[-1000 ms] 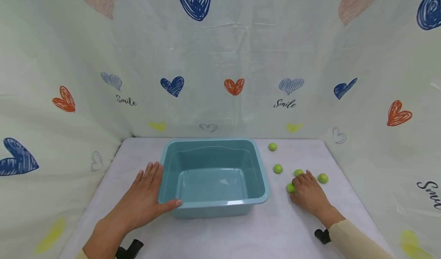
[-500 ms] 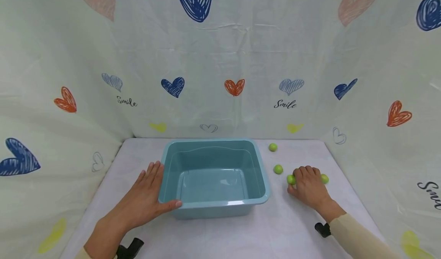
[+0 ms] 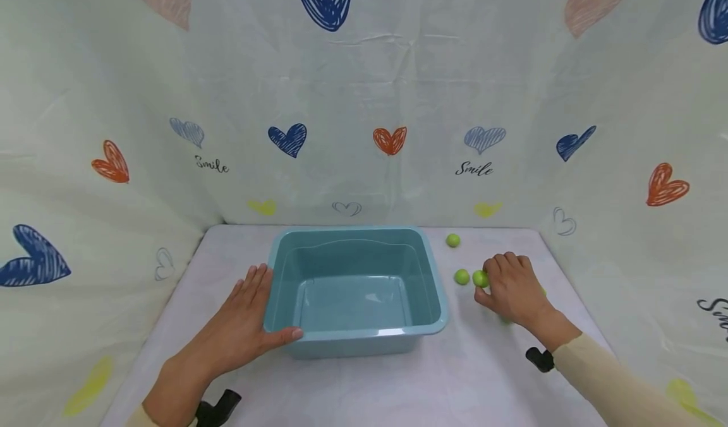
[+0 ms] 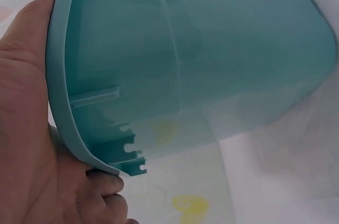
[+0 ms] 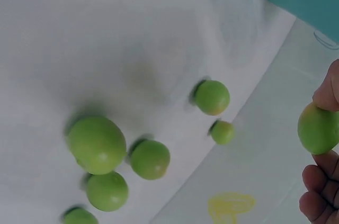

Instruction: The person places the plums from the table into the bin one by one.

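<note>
Plainly, the right grip (image 3: 514,291) pinches a green fruit (image 3: 480,278) between thumb and fingers; it looks nearly round, with no marked long axis. The left grip (image 3: 241,319) holds nothing enclosed, its fingers straight along the basin (image 3: 364,348) and thumb over the front rim. Between both grips, the basin stands upright, mouth upward, long axis running side to side. The right wrist view shows six loose fruits (image 5: 150,159), several hidden from the head view by the right grip. Only the left wrist view shows a notched piece (image 4: 130,152) by the rim. Open surface (image 3: 375,389) lies nearer the person than either grip; its right edge slants past the right grip.
</note>
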Available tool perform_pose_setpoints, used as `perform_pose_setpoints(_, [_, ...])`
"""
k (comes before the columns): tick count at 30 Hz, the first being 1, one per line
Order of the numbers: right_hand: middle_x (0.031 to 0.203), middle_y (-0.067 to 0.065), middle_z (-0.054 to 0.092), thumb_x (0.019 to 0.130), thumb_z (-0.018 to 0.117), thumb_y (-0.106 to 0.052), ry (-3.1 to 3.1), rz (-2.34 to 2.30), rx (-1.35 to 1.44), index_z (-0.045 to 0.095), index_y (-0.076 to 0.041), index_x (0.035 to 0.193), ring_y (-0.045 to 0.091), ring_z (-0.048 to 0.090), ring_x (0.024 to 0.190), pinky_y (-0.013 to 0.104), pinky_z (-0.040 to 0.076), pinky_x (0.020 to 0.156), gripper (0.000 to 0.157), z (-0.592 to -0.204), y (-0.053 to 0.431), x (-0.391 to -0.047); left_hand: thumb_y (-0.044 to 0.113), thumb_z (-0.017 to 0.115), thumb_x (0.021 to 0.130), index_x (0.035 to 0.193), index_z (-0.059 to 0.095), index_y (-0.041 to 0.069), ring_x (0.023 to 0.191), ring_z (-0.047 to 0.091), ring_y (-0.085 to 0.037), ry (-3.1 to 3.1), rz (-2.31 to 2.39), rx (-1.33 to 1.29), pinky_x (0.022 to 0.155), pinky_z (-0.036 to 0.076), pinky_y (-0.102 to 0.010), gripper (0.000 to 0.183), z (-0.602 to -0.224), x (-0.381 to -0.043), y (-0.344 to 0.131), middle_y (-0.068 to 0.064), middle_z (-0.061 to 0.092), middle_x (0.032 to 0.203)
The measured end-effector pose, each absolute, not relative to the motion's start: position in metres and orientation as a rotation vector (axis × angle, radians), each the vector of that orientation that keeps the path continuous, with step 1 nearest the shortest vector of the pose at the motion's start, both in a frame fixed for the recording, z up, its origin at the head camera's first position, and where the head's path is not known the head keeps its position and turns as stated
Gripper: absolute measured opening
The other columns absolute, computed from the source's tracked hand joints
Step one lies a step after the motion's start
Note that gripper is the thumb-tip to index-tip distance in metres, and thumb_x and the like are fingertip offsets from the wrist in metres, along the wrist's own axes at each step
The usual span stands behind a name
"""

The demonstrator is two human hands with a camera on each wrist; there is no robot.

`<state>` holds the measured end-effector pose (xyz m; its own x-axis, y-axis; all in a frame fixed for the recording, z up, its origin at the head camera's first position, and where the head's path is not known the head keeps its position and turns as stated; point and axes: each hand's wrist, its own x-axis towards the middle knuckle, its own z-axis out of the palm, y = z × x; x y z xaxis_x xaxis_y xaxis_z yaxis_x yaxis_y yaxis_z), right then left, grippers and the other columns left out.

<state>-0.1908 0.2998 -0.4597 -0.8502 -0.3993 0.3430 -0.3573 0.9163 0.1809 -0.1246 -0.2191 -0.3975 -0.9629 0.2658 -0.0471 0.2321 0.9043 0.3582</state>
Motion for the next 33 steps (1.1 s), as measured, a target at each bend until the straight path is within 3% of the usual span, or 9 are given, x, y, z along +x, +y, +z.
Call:
perform_pose_setpoints(11, [0.093, 0.014, 0.064, 0.079, 0.082, -0.034, -2.639, -0.081, 0.593, 0.062, -0.002, 0.095, 0.035, 0.055, 0.092, 0.056, 0.046, 0.086, 0.040, -0.419, 0.294, -0.206, 0.083, 0.070, 0.080, 0.165, 0.015, -0.009, 0.160, 0.013, -0.051, 2.965, 0.527, 0.372, 0.126, 0.018, -0.071, 0.137, -0.398, -0.126, -0.216, -0.030, 0.016, 0.173])
perform_pose_setpoints(17, [0.094, 0.014, 0.064, 0.081, 0.080, -0.035, -2.605, -0.052, 0.642, 0.062, -0.002, 0.097, 0.035, 0.055, 0.093, 0.056, 0.045, 0.087, 0.040, -0.383, 0.278, -0.222, 0.089, 0.064, 0.079, 0.164, 0.016, -0.009, 0.160, 0.012, -0.051, 2.973, 0.510, 0.387, 0.125, 0.019, -0.071, 0.139, -0.396, -0.126, -0.216, -0.030, 0.016, 0.173])
perform_pose_setpoints(25, [0.099, 0.010, 0.065, 0.085, 0.075, -0.032, -2.563, -0.003, 0.857, 0.063, -0.006, 0.100, 0.031, 0.054, 0.097, 0.050, 0.043, 0.088, 0.032, -0.337, 0.227, -0.238, 0.086, 0.066, 0.080, 0.164, 0.017, -0.011, 0.160, 0.012, -0.052, 2.974, 0.532, 0.396, 0.125, 0.018, -0.071, 0.137, -0.397, -0.125, -0.218, -0.032, 0.015, 0.172])
perform_pose_setpoints(33, [0.097, 0.005, 0.062, 0.088, 0.071, -0.037, -2.491, -0.008, 1.143, 0.065, -0.008, 0.105, 0.027, 0.053, 0.095, 0.045, 0.041, 0.084, 0.034, -0.327, 0.162, -0.249, 0.083, 0.068, 0.082, 0.164, 0.016, -0.011, 0.160, 0.011, -0.051, 2.969, 0.561, 0.414, 0.125, 0.019, -0.070, 0.135, -0.400, -0.125, -0.219, -0.032, 0.014, 0.172])
